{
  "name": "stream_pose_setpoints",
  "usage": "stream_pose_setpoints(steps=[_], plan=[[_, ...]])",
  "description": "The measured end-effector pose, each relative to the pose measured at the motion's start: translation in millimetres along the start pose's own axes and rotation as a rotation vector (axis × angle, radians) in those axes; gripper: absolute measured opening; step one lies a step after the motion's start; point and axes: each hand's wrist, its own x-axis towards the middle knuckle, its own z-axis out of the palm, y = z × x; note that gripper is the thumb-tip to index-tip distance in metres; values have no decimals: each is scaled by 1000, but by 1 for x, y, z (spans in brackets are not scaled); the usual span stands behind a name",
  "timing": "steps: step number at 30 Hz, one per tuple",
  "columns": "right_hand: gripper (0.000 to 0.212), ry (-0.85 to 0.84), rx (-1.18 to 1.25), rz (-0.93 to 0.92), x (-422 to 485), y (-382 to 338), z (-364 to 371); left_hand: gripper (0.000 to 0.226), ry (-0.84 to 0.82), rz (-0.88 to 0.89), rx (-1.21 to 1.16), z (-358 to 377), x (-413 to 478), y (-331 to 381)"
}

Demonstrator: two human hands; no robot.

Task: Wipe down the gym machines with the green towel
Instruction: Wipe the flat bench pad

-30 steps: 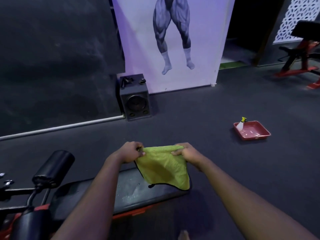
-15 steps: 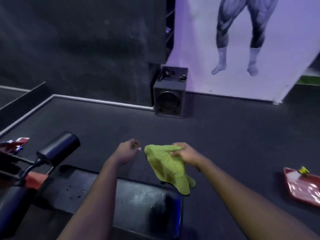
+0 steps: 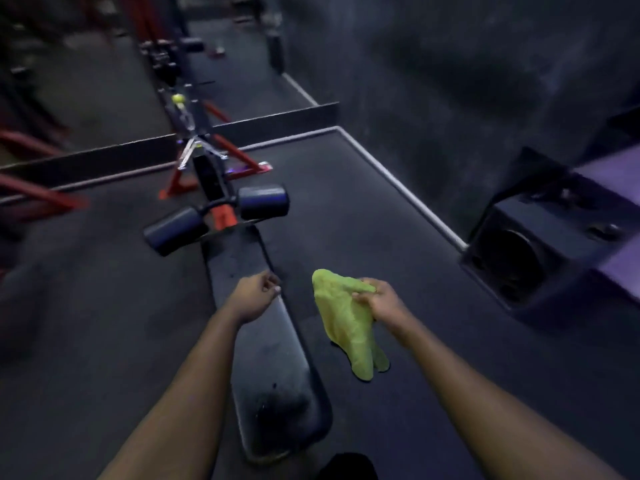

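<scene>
Your right hand (image 3: 382, 299) pinches green towel (image 3: 348, 327): soft, limp, light; bunch it mid-cloth. Left hand (image 3: 258, 293) loosely curled, empty, over bench pad (image 3: 266, 348).

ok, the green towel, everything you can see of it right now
The green towel is yellow-green, soft and fuzzy-looking cloth, with a hint of dark edging at its lower end. It hangs bunched and crumpled, not spread, pinched at its upper part by the right hand, and droops to a folded tip in the air. It sits right of the black bench pad, over the dark floor, touching neither as far as visible. The left hand is off it.
</scene>
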Motion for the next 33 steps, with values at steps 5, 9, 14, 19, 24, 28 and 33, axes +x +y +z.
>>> stream_pose_setpoints(steps=[5,9,14,19,24,28,33], plan=[[21,-273,-97,-53,45,-6,4,19,196,-252,-119,15,-32,-20],[15,-469,-203,-81,88,0,27,19,347,-424,-227,38,-44,-37],[17,-689,-310,-97,129,10,62,20,502,-677,-343,70,-83,-43],[20,-886,-385,-124,142,9,99,20,620,-942,-411,107,-125,-38],[28,-1034,-569,-370,147,5,140,20,836,-1165,-453,146,-144,-15],[47,-1349,-845,-741,145,44,154,22,998,-1384,-508,198,-141,9],[66,-1702,-1176,-956,152,119,145,22,1078,-1529,-539,267,-113,21]])
